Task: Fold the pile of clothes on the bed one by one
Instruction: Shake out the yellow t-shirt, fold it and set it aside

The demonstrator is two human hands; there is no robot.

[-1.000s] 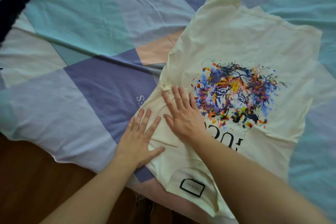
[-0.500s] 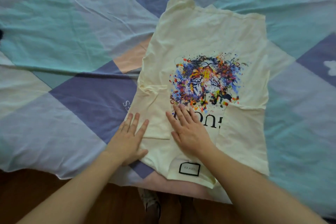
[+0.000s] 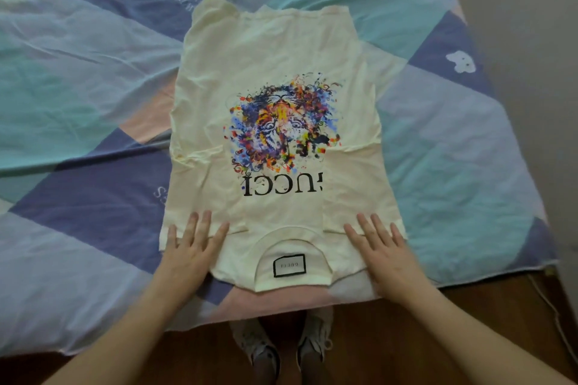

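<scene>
On the bed (image 3: 93, 72), near its front edge, the cream T-shirt (image 3: 275, 50) lies flat with its collar toward me and both sides already turned in. My left hand (image 3: 190, 247) and my right hand (image 3: 384, 250) rest spread flat on its shoulders, holding nothing. I think the next fold is top to bottom. I should grip both shoulder corners, lift them together, and keep the edges even.

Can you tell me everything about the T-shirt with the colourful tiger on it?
The cream T-shirt looks like soft cotton. It lies flat on the patchwork bed cover, collar nearest the person, both sides folded inward. A splashy tiger face sits above black letters, and a black-framed label shows inside the collar. The left hand and right hand press flat on its shoulders.
</scene>
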